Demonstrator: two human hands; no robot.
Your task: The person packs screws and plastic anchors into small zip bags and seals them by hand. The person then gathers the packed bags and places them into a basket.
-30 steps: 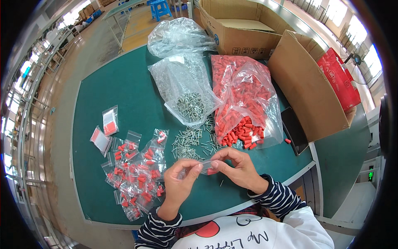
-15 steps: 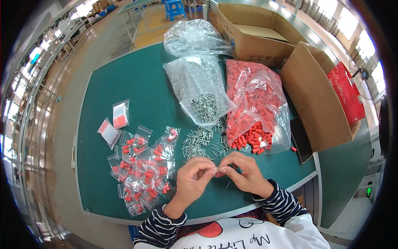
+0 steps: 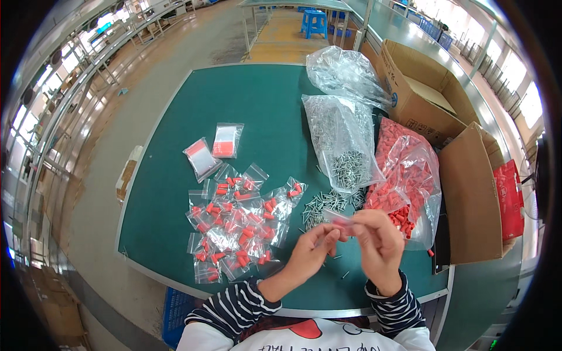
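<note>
Between my hands is a small clear zip bag (image 3: 338,218) with a reddish tint, raised over the table's near side. My right hand (image 3: 380,243) pinches it between thumb and fingers. The closed fingertips of my left hand (image 3: 313,250) meet its lower edge; what lies inside is too small to make out. Just beyond the hands is a loose heap of metal screws (image 3: 322,205). It spills from a large clear bag of screws (image 3: 345,137). To its right lies a big clear bag of red plastic sleeves (image 3: 404,158), some sleeves at its mouth.
Several filled zip bags (image 3: 243,219) with red pieces lie to the left. Behind them sit two packs of flat bags (image 3: 227,140). A crumpled clear bag (image 3: 342,70) and open cardboard boxes (image 3: 474,193) stand along the back and right of the green table (image 3: 257,88).
My right hand has risen and turned, lifting the small bag into clearer sight. My left hand stays close to it. The whole view has shifted, moving the table contents rightward.
</note>
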